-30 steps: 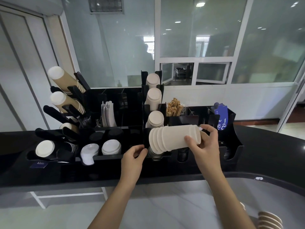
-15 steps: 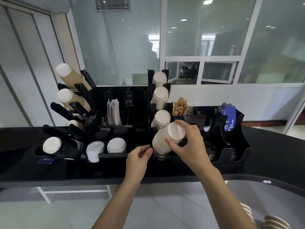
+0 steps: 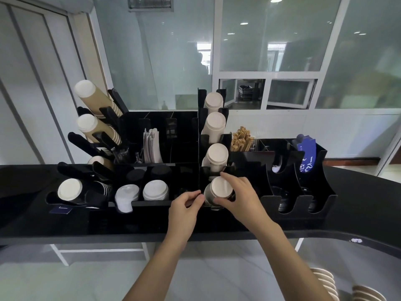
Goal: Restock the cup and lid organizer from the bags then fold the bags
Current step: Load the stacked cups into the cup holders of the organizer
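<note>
A black cup and lid organizer (image 3: 245, 170) stands on the dark counter (image 3: 358, 203). My right hand (image 3: 237, 195) grips a stack of white cups (image 3: 220, 187) that lies in the lowest slot of the middle column, its flat end facing me. My left hand (image 3: 184, 205) touches the slot's left edge beside the stack, fingers curled. Three more white cup stacks (image 3: 214, 127) fill the slots above. Brown cup stacks (image 3: 95, 98) lean in the left rack. White lids (image 3: 155, 190) sit in the front bins. No bags are in view.
Wooden stirrers (image 3: 240, 139) and a blue packet (image 3: 307, 156) stand in the right compartments. Napkins (image 3: 152, 146) sit upright behind the lids. Striped brown cups (image 3: 325, 279) show at the lower right below the counter. Glass partitions rise behind.
My right hand has swung the white cup stack from crosswise above the slot down into the lowest slot, pushing it in. My left hand stayed by the slot edge.
</note>
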A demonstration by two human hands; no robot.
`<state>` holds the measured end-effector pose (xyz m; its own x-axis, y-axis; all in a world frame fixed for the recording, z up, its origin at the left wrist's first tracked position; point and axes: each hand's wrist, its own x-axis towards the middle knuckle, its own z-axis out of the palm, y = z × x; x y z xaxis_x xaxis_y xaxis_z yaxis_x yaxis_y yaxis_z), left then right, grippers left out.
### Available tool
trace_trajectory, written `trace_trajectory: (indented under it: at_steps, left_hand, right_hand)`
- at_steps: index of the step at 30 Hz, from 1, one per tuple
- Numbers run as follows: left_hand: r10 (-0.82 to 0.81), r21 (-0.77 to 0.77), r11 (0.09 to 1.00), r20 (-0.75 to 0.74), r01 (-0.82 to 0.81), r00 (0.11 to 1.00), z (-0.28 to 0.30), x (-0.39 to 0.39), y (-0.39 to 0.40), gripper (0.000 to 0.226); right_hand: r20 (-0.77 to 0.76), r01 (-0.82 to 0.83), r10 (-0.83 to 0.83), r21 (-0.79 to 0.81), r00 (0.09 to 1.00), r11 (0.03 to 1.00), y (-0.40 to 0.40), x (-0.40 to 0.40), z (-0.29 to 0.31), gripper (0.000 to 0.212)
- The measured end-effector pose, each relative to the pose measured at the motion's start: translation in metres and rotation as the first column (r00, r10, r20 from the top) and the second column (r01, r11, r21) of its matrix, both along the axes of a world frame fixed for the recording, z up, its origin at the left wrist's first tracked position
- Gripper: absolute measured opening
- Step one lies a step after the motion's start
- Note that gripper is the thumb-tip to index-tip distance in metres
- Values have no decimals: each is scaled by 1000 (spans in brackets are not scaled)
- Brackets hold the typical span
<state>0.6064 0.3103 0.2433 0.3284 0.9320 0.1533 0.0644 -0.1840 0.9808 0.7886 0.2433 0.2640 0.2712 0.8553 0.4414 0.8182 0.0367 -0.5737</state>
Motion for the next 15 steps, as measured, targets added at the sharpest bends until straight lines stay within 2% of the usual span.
trace_trajectory:
  at_steps: [5,15]
  left_hand:
    - [-10,9,1000,-14,10,1000,1,-1,2,23]
    - [-26,27,999,-41,27,999,4,-4,5,22]
  right_hand:
    - [15,36,-37,24,999,999,0,2,-18,64]
    - [-54,44,-43,20,998,999,4,2,-27,64]
